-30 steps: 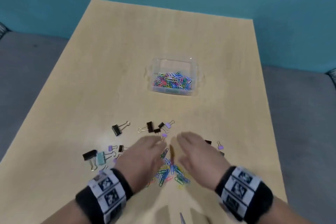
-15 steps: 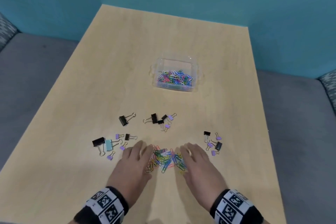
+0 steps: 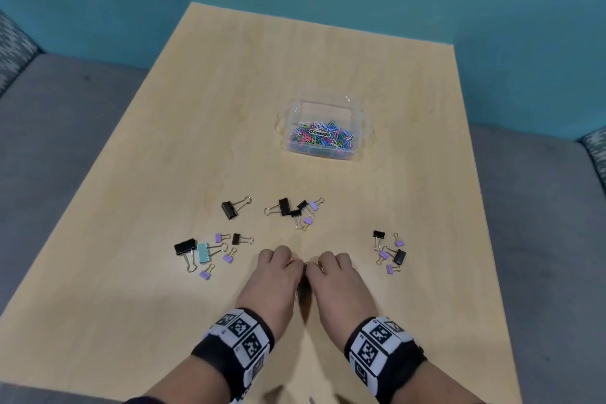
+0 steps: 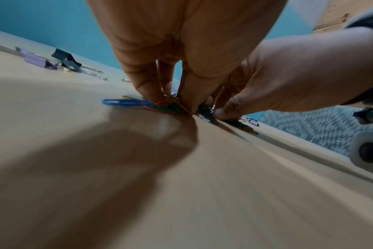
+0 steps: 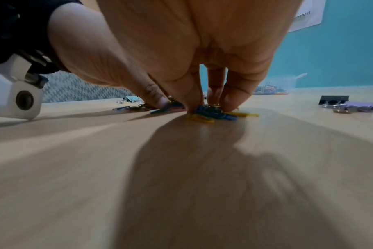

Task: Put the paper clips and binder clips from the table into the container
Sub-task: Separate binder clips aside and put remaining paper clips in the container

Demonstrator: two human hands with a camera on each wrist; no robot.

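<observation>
Gathering the last loose paper clips (image 4: 128,102), the left hand (image 3: 273,275) and right hand (image 3: 337,277) sit side by side near the counter's (image 3: 164,174) front edge, fingers (image 5: 232,99) curled down and pinching the small coloured heap between them. The clear container (image 3: 323,108), toward the counter's far edge, already holds a good pile of paper clips. By my reckoning the job is roughly half done: every binder clip (image 3: 233,208) is left on the counter, scattered in groups beside and beyond the hands.
</observation>
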